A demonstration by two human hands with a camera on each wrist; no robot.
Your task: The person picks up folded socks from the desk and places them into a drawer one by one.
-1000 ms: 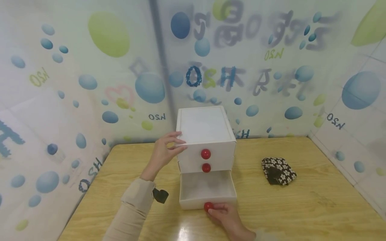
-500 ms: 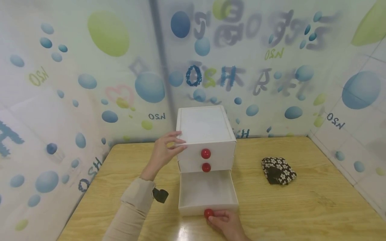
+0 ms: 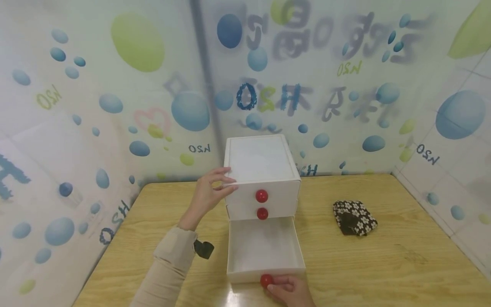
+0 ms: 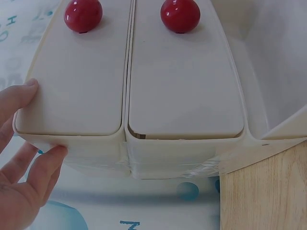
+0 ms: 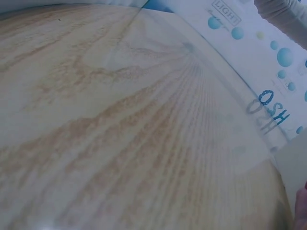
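A white drawer unit point(image 3: 262, 158) with red ball knobs stands on the wooden table. Its bottom drawer point(image 3: 264, 245) is pulled far out and shows a bare white inside; the two drawers above are closed. My right hand point(image 3: 289, 291) pinches the bottom drawer's red knob point(image 3: 266, 280) between thumb and fingers. Only a sliver of that hand point(image 5: 301, 208) enters the right wrist view. At the unit's upper left front corner, my left hand point(image 3: 210, 190) holds on with thumb and fingers. The left wrist view shows its fingers point(image 4: 45, 167) bent against the side below the upper red knob point(image 4: 83, 15).
A folded black cloth item with white flowers point(image 3: 354, 217) lies on the table point(image 3: 383, 256) to the right. Walls printed with blue and green bubbles point(image 3: 190, 111) close in the back and both sides. A black piece point(image 3: 204, 249) hangs at the left cuff.
The bottom drawer has slid further out toward me, the right hand moving with its knob. My left hand stays in place on the unit's corner.
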